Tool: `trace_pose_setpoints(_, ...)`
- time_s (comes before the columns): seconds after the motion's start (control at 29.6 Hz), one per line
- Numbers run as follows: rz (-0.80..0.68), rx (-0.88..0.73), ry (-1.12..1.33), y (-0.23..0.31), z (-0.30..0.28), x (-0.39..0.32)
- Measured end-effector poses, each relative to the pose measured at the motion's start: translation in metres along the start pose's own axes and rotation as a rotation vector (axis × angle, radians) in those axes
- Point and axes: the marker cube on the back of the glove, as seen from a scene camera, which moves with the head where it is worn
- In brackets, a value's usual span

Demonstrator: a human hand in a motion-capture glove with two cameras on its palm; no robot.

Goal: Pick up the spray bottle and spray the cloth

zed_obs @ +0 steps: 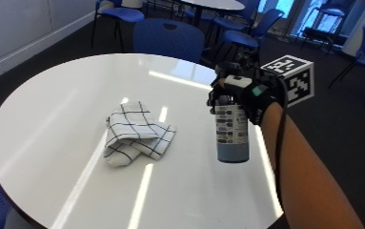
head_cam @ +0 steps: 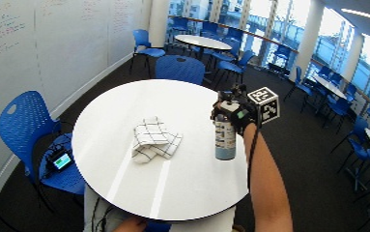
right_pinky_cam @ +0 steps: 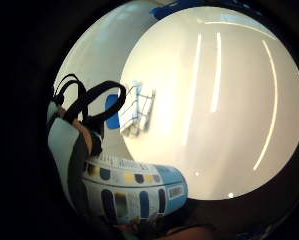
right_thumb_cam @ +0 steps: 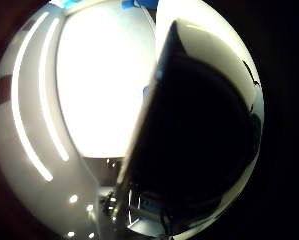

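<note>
Black-gloved, your right hand [zed_obs: 258,98] has its fingers [zed_obs: 217,98] wrapped round the spray bottle [zed_obs: 231,133] at its neck, upright over the white bench [zed_obs: 55,109], right of the checked cloth [zed_obs: 134,133]; your little-finger palm view shows the bottle's label [right_pinky_cam: 134,192] close by

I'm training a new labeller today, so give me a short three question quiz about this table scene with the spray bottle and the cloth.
1. True or false: the black-gloved right hand grips the blue-grey spray bottle with a patterned label at its top.
2. Which option is right? The white cloth with dark check lines is: A) draped over the bottle, B) lying folded on the round white table, apart from the bottle, C) on the blue chair.
3. Fill in: the bottle stands ____ (upright or tipped over).

Key: 1 true; 2 B; 3 upright.
</note>
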Motion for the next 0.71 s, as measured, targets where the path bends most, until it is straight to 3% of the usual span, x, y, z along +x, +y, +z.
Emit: trace_pose_setpoints(0.71, 0.172, -0.690, 0.730, -0.010, 0.099, -0.039)
